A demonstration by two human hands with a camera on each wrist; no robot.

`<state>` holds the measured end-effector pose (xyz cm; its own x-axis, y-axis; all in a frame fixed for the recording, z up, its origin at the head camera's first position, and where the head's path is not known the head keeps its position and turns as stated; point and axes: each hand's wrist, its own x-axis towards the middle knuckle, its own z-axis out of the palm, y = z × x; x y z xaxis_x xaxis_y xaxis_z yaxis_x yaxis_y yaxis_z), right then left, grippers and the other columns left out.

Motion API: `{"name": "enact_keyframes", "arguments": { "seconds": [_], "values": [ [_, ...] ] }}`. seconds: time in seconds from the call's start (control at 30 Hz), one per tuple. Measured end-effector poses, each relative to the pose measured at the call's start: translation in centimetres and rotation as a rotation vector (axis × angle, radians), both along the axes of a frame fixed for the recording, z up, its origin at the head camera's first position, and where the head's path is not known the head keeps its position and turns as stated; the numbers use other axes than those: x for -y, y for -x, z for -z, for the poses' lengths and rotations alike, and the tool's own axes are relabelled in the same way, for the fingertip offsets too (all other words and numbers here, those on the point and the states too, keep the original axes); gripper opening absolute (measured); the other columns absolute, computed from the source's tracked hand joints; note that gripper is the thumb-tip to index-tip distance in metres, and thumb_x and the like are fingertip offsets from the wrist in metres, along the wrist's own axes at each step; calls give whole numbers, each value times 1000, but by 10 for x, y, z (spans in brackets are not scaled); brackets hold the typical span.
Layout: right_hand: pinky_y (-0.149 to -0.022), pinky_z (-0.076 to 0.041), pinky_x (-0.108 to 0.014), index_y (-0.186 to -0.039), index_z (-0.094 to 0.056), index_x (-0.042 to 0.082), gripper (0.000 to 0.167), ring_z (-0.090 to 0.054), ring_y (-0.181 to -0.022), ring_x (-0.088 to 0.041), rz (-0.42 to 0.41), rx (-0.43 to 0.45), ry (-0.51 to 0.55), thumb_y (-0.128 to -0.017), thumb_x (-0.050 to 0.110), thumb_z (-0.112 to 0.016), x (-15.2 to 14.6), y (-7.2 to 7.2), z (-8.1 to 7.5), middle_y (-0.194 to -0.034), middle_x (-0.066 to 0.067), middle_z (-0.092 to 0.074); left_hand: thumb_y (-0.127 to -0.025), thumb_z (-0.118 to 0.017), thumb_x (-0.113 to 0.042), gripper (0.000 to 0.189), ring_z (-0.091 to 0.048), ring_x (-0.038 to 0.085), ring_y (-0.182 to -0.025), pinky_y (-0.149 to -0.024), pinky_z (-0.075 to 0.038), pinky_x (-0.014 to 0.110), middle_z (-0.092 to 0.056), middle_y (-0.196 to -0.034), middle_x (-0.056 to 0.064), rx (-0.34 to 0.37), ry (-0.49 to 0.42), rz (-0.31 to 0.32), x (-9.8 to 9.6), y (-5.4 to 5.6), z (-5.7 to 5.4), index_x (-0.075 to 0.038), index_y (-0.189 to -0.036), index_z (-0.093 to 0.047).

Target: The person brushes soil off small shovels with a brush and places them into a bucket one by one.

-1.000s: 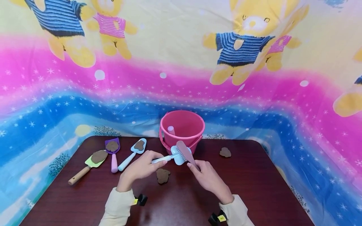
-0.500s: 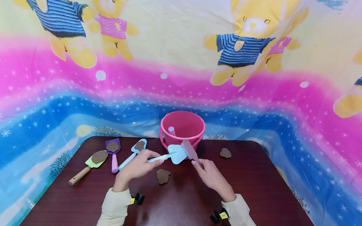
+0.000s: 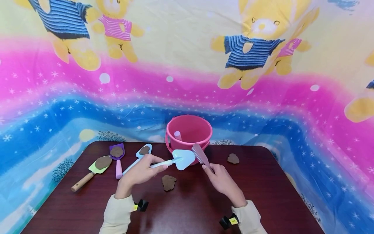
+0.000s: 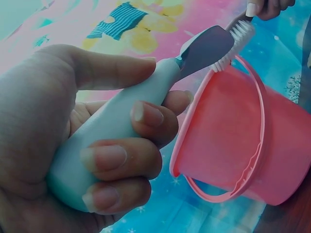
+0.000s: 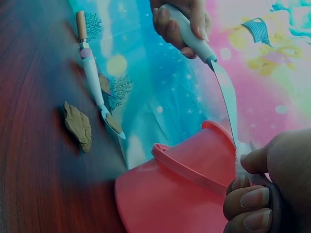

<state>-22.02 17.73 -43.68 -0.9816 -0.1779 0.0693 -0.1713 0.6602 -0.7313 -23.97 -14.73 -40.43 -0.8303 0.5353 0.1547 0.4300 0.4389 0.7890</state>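
Note:
My left hand (image 3: 143,172) grips the handle of a light blue trowel (image 3: 184,158), fingers curled round it in the left wrist view and the thumb along its top. The bare blade points right, in front of the pink bucket (image 4: 218,131). My right hand (image 3: 224,182) holds a mauve brush (image 3: 202,155) by its handle. Its white bristles (image 4: 241,36) are at the blade's right edge, and in the left wrist view they seem to touch the tip. Part of the brush is hidden by my right fingers in the right wrist view.
Left on the dark table (image 3: 251,201) lie a green trowel (image 3: 93,167), a purple shovel (image 3: 118,167) and another light blue trowel (image 3: 148,147), each bearing a brown lump. Other brown lumps lie at centre (image 3: 168,182) and right (image 3: 233,158). A pale handle (image 3: 177,135) shows inside the bucket.
The brush has moved right, from across the blade's middle to its right edge. My left hand has shifted slightly left with the trowel, whose blade now shows more fully.

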Motion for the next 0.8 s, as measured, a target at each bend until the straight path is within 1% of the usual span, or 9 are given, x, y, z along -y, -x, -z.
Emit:
{"name": "enact_keyframes", "arguments": {
  "seconds": [0.07, 0.2, 0.4, 0.5, 0.7, 0.8],
  "values": [
    [-50, -35, -25, -86, -62, 14, 29, -38, -54, -12, 2, -3, 3, -105, 35, -55, -1, 0, -1, -62, 0, -42, -98, -68, -30, 17, -35, 7, -47, -47, -36, 25, -42, -56, -3, -4, 0, -3, 0, 0, 0, -17, -101, -78],
    [-51, -35, -25, -85, -61, 14, 31, -38, -54, -12, 4, -17, 11, -106, 36, -54, 0, -1, -2, -61, 1, -42, -98, -67, -29, 15, -35, 7, -48, -48, -37, 26, -42, -56, -4, -7, 4, -14, -2, 0, 0, -18, -99, -77],
    [-51, -37, -24, -86, -61, 14, 29, -40, -54, -12, -25, -33, 39, -105, 36, -56, 8, -7, -5, -62, 0, -44, -99, -66, -28, 14, -37, 7, -49, -50, -40, 26, -43, -57, -5, -11, 23, -26, -7, 0, 1, -18, -98, -76],
    [-50, -36, -24, -85, -60, 14, 31, -38, -54, -10, -47, -41, 40, -105, 37, -55, 14, -10, -5, -62, 1, -43, -99, -66, -30, 16, -37, 7, -50, -51, -41, 26, -44, -57, -4, -14, 27, -28, -10, 1, 2, -17, -97, -76],
    [-48, -33, -23, -80, -57, 13, 38, -35, -51, -7, -92, -60, 52, -105, 42, -53, 24, -14, -4, -58, 4, -41, -100, -64, -32, 21, -44, 7, -54, -55, -46, 27, -51, -62, -3, -3, 30, -17, -16, 1, 4, -16, -103, -76],
    [-47, -33, -22, -81, -59, 15, 35, -34, -49, -6, -111, -74, 76, -105, 41, -55, 29, -16, -4, -57, 5, -41, -101, -63, -33, 21, -45, 7, -55, -56, -47, 28, -51, -63, -5, -4, 23, -9, -19, 1, 5, -17, -106, -76]
  ]
}}
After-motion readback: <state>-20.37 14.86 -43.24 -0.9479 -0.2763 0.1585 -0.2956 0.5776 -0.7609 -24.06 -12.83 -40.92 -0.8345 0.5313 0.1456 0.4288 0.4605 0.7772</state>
